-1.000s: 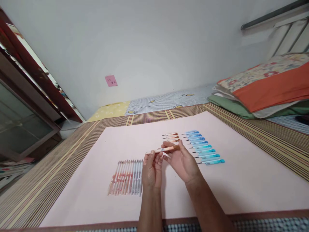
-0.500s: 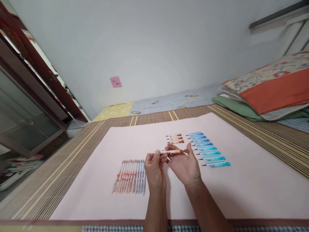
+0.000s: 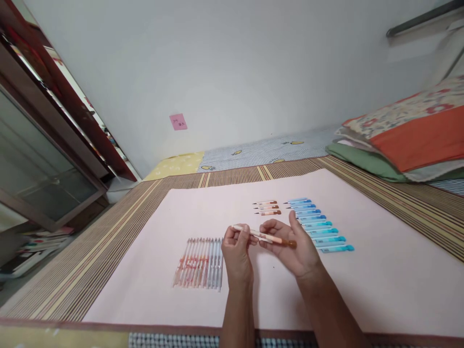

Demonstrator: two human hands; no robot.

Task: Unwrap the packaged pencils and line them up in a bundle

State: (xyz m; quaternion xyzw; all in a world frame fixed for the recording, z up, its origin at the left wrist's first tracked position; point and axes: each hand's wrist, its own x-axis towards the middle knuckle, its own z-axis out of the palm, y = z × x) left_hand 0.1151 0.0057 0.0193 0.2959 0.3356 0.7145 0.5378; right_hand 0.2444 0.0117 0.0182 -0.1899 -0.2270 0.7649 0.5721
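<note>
A slim pen with a white front, peach barrel and brown end is pinched between the thumb and fingers of my left hand. It slants down to the right, its brown end over the palm of my right hand. That hand is open, palm up, thumb raised and fingers loosely bent behind the pen. Whether those fingers touch it I cannot tell. Beyond my hands lie three similar brown-ended pens. A column of several blue and turquoise pens is partly hidden by my right hand.
Left of my hands, several clear-barrelled pens lie side by side on a pale pink sheet. Beneath is a striped mat. Folded bedding is stacked at right; a pink note sticks to the wall.
The pen has tilted, its brown end now lower and nearer me. My right hand has shifted slightly right and down, its thumb away from the brown end. The view has shifted slightly.
</note>
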